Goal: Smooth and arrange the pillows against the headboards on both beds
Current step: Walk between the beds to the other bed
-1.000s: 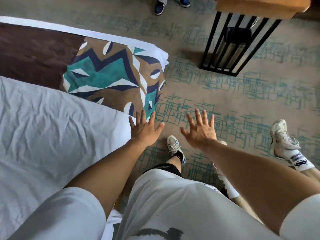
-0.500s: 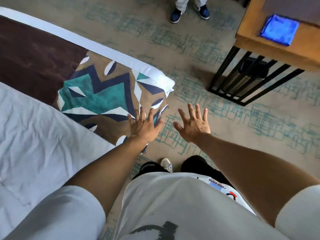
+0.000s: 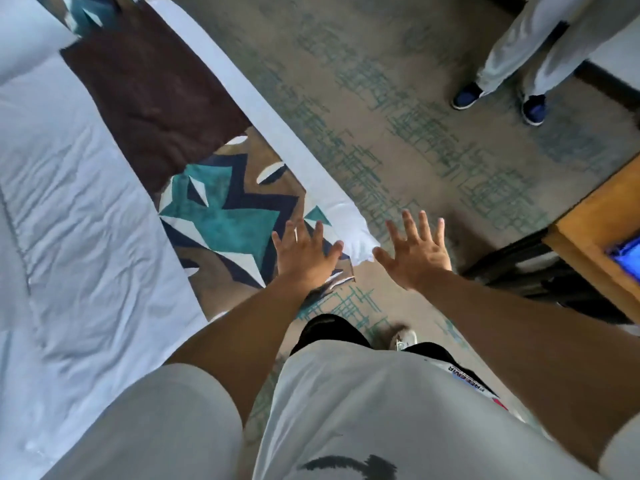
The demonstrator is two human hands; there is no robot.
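White linen, creased, covers the bed (image 3: 69,209); no pillows or headboard in view, presumably beyond its far end. Patterned runner (image 3: 221,216) crosses the foot corner. Left hand (image 3: 304,258) over that corner, right hand (image 3: 415,258) past the edge, both splayed, holding nothing. Judged: in transit between beds. Next: round the corner. Carpet (image 3: 398,133) aisle open; table (image 3: 595,230) right, a bystander's shoes (image 3: 467,95) ahead.

Carpet (image 3: 433,140): tan with teal crosshatch pattern, covering the floor beside the bed.
Bed runner (image 3: 221,209): brown cloth with teal, navy and white geometric shapes, lying across the foot of the bed.
Duvet (image 3: 76,216): white, wrinkled.
Tabletop (image 3: 595,230): wooden, at the right edge, on a black metal frame (image 3: 540,268).
Blue cloth (image 3: 628,252): on the tabletop, partly cut off.
Bystander's shoes (image 3: 467,95): dark blue, under light trousers, well apart from the bed.
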